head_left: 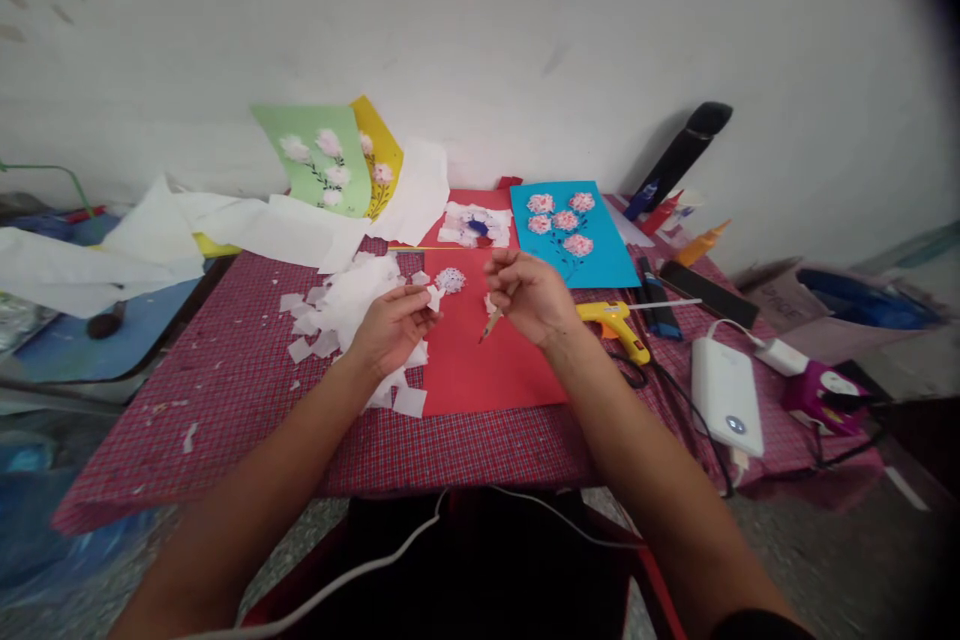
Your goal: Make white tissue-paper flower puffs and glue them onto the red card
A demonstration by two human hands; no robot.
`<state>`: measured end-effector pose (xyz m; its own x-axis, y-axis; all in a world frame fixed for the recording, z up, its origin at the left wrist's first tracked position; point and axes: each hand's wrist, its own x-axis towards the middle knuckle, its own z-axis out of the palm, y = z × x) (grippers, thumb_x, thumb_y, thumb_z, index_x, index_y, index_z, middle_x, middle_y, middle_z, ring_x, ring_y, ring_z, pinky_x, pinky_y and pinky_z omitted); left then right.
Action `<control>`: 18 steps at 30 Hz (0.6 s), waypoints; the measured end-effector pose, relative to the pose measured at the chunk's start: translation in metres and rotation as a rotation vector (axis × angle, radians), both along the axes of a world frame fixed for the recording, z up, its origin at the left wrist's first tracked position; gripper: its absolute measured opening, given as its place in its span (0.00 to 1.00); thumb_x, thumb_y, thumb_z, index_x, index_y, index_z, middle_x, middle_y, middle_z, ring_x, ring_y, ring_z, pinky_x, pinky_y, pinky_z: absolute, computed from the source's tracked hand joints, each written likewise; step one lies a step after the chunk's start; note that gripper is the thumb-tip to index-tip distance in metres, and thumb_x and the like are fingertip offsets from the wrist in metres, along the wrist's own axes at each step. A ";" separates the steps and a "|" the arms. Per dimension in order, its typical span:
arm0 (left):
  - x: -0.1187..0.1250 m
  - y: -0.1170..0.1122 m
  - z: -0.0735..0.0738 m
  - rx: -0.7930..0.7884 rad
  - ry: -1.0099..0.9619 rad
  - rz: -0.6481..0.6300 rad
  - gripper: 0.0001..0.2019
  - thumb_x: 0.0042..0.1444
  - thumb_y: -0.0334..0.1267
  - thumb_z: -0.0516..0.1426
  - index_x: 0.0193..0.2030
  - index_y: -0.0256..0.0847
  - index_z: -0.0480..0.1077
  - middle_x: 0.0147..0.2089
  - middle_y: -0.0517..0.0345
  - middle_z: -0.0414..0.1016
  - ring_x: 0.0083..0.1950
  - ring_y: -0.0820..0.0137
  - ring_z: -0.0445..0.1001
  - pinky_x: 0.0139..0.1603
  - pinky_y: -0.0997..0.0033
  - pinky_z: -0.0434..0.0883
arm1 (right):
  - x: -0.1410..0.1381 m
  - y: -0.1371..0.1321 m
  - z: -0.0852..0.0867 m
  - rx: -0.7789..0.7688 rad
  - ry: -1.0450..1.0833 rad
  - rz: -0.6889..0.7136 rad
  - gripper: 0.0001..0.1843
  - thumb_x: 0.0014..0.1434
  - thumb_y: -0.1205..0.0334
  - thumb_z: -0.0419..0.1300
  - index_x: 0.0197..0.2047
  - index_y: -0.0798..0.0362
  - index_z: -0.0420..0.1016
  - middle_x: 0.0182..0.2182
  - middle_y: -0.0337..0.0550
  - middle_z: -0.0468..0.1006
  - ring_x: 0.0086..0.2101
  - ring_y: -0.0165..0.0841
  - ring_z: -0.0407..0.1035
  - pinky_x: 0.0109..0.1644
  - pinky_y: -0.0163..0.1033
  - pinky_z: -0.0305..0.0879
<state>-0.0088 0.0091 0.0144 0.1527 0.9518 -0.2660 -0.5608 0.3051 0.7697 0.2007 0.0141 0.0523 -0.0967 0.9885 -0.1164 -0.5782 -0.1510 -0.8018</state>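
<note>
My left hand (pixel 394 325) is closed in a pinch on a small white tissue piece (pixel 434 297), beside a heap of white tissue squares (pixel 352 305). My right hand (pixel 529 295) is curled around a short pencil (pixel 491 323) whose tip points down at a red paper sheet (pixel 487 360). A small white-and-pink tissue flower (pixel 450 279) lies on the red sheet between my hands.
A blue card with pink tissue flowers (pixel 570 230) lies behind the red sheet. A yellow glue gun (pixel 619 323), a white power bank (pixel 726 393) and bottles stand at the right. Green and yellow flower cards (pixel 322 160) lean on the wall. White paper sheets (pixel 225 220) spread left.
</note>
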 end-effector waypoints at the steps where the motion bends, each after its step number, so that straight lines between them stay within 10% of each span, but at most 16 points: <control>1: 0.000 0.000 0.000 -0.003 0.004 0.002 0.12 0.42 0.29 0.71 0.33 0.34 0.76 0.29 0.59 0.78 0.30 0.71 0.78 0.40 0.67 0.77 | 0.002 -0.002 0.002 0.055 0.019 0.003 0.12 0.44 0.75 0.60 0.34 0.55 0.77 0.31 0.40 0.79 0.26 0.25 0.66 0.22 0.29 0.55; 11: 0.001 -0.001 0.001 0.017 0.013 0.000 0.12 0.42 0.28 0.71 0.34 0.34 0.76 0.29 0.58 0.78 0.29 0.71 0.78 0.40 0.67 0.77 | 0.002 -0.003 -0.028 -0.055 -0.028 0.171 0.25 0.68 0.42 0.55 0.31 0.53 0.79 0.36 0.50 0.85 0.33 0.35 0.77 0.38 0.39 0.74; 18: 0.000 -0.001 0.002 -0.010 0.037 -0.022 0.09 0.44 0.29 0.70 0.33 0.35 0.76 0.26 0.58 0.77 0.29 0.70 0.77 0.42 0.61 0.78 | 0.014 0.002 -0.030 0.010 -0.095 0.055 0.28 0.66 0.39 0.55 0.26 0.52 0.74 0.25 0.46 0.81 0.18 0.27 0.61 0.18 0.33 0.53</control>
<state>-0.0085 0.0078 0.0166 0.1635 0.9455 -0.2817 -0.5248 0.3251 0.7867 0.2148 0.0159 0.0223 -0.1393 0.9832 -0.1183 -0.4904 -0.1723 -0.8543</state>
